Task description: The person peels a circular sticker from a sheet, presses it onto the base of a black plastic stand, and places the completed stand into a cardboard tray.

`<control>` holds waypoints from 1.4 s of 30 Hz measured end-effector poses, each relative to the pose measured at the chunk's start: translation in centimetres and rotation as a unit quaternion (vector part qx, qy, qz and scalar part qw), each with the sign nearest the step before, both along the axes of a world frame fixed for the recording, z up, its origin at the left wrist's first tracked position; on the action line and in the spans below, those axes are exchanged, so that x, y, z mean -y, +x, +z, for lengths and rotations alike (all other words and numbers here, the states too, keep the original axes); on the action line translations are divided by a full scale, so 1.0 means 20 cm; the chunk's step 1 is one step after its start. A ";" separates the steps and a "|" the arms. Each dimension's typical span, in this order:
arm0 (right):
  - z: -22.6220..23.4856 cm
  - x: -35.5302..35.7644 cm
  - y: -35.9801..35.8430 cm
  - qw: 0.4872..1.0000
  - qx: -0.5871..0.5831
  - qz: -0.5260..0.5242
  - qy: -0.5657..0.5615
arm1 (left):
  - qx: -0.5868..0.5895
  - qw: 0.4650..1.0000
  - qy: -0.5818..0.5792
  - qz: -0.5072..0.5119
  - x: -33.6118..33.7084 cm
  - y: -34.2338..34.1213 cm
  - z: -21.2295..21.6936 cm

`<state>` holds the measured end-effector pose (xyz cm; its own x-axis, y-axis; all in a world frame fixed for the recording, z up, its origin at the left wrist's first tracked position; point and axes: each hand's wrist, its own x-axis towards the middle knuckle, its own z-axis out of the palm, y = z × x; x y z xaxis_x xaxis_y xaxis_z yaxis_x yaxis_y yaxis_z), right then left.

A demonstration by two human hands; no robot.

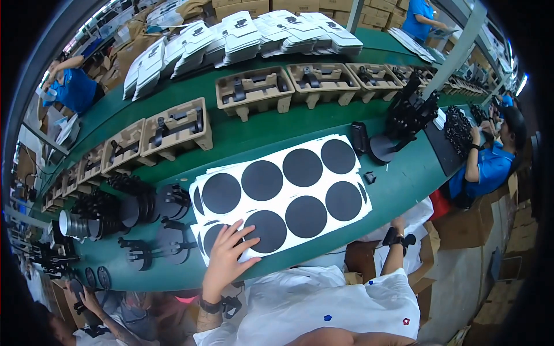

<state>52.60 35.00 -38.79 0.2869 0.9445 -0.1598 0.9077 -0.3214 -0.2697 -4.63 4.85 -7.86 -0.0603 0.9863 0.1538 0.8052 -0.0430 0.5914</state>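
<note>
My left hand (pixel 226 262) lies with its fingers spread on the lower left part of a stack of white sheets (pixel 266 209). Two rows of large black round pads (pixel 304 217) cover the top sheet, and my fingertips touch the pads nearest the lower left corner. Beyond the table's near edge, at the right, is my right hand (pixel 398 223), with a black band on its wrist. Its fingers are too small and hidden to make out. A small black part (pixel 370 177) lies just right of the sheets.
Round black bases with brackets (pixel 171 239) stand left of the sheets. Black brackets are piled on another base (pixel 382 149) at the right. Moulded brown trays (pixel 254 106) line the green belt behind, with white flat stacks (pixel 239 46) farther back. Blue-shirted people (pixel 490 164) work nearby.
</note>
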 end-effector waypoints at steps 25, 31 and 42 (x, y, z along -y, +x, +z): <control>1.35 0.67 -1.63 0.887 -0.129 0.379 0.231 | 0.103 0.961 0.161 0.199 0.11 -0.12 -0.14; 1.29 0.71 -1.62 0.864 -0.093 0.426 0.251 | 0.067 0.928 0.210 0.301 0.19 -0.20 -0.14; 1.35 0.79 -1.70 0.906 -0.109 0.306 0.270 | 0.090 0.905 0.219 0.353 0.39 -0.24 -0.20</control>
